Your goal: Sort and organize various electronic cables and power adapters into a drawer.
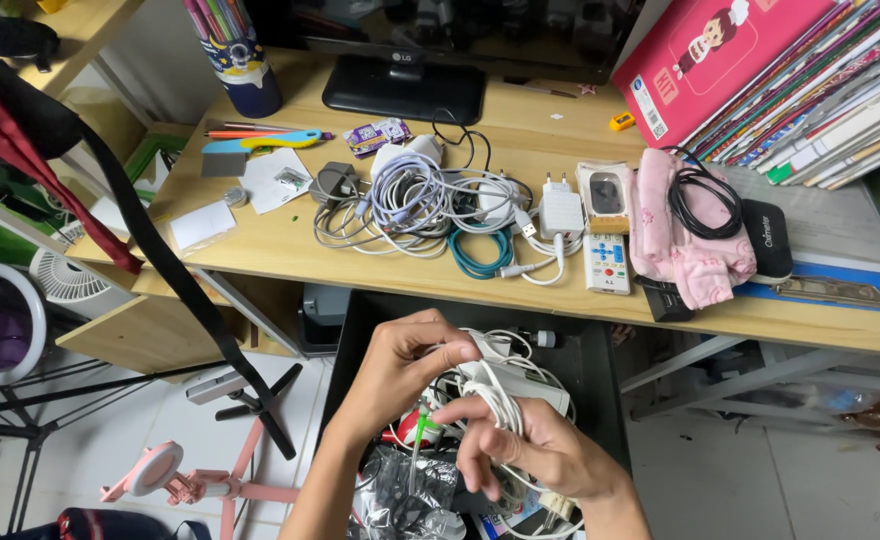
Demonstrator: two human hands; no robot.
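Note:
My left hand (400,365) and my right hand (525,445) are held together below the desk edge, both gripping a bundle of white cable (495,395) with a white adapter block (520,385). A green cable tie (422,428) hangs between the hands. Beneath them lies an open dark box (590,350) with more cords and clear plastic bags (400,490). On the wooden desk (290,245) above sits a tangle of white and grey cables (405,200), a coiled teal cable (480,255) and a white charger plug (561,212).
A white remote (607,263), a pink cloth (675,235) with a black coiled cable (705,200), a monitor base (405,88), a pen cup (240,55) and stacked books (830,90) crowd the desk. A pink stand (185,480) and a black tripod (250,400) stand on the floor at left.

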